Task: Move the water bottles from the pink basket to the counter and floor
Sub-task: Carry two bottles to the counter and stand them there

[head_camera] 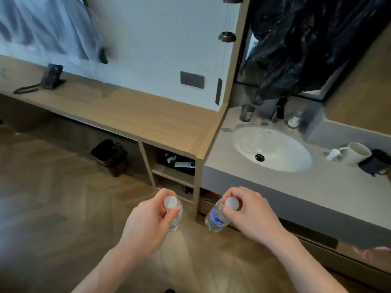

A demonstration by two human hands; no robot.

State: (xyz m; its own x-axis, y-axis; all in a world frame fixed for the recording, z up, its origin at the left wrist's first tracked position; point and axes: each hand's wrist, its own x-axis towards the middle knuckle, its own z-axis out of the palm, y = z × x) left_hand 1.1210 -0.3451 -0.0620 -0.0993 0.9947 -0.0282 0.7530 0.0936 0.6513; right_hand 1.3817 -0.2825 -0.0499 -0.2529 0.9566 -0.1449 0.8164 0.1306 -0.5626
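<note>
Clear plastic water bottles hung one from each of my hands, gripped at the neck just under the white caps, probably so both could be carried at once. My left hand (148, 218) held the left bottle (174, 216) upright; my right hand (249, 212) held the blue-labelled bottle (215, 217) tilted. Both hung above the wooden floor (53, 197), just near of the grey sink counter (296, 191) and the wooden counter (137, 115). A pink edge at far right may have been the pink basket (372, 251).

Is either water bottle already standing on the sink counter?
No. Both are in the air: the left hand holds one water bottle, the right hand the blue-labelled bottle, below the sink counter.
</note>
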